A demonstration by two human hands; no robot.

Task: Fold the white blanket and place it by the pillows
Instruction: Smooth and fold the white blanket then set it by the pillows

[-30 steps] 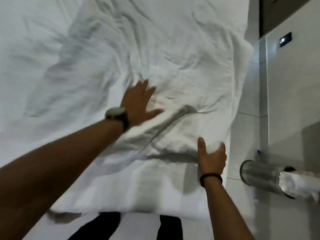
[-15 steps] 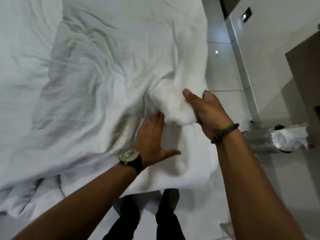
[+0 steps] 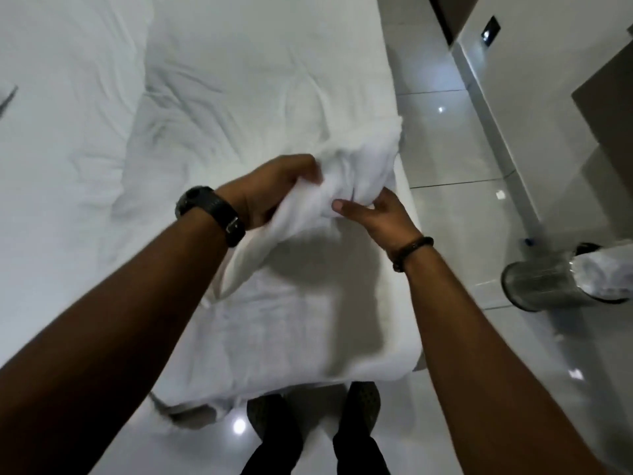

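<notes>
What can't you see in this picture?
- Pillows: none show in the head view.
- Fingertips of the left hand and right hand: buried in the bunched white blanket.
- Metal bin: cut off by the right edge.
- Shoes: partly under the bed's hanging sheet.

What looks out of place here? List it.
The metal bin on the floor to the right of the bed looks tipped on its side, its white liner spilling out. The blanket is rumpled, bunched in both hands.
</notes>
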